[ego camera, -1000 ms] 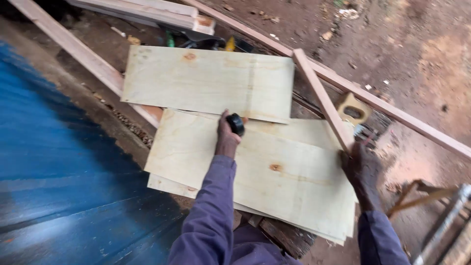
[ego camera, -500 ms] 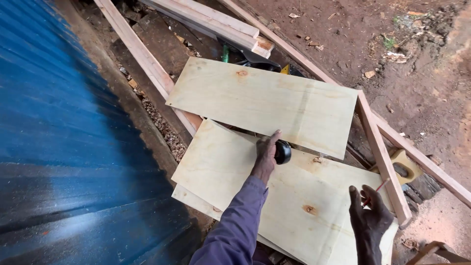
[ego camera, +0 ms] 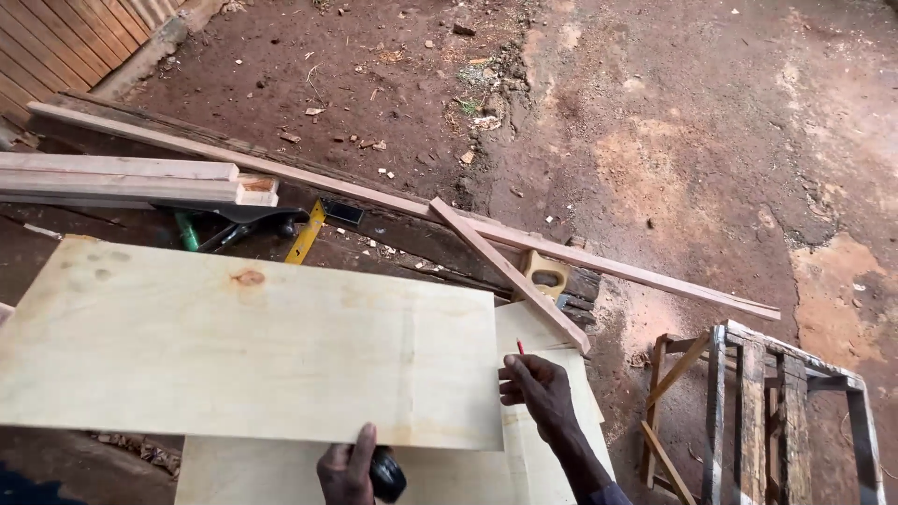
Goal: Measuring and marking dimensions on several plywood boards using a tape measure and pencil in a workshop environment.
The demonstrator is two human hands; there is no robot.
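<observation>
We steady the pale plywood sheet [ego camera: 253, 351], its long axis running left to right: our left hand [ego camera: 348, 468], clutching a small black object [ego camera: 387, 475], presses its near edge while our right hand [ego camera: 541, 393] pinches a red pencil [ego camera: 520, 347] just off the right end.

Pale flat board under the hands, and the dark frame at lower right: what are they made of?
Pale flat board: looks like plywood, thin, unfinished, with faint grain and a brown knot. The left hand presses its near edge; the right hand rests at its right end. Dark frame: seems to be rough weathered timber slats, darkened and unpainted, though metal parts cannot be ruled out.
</observation>
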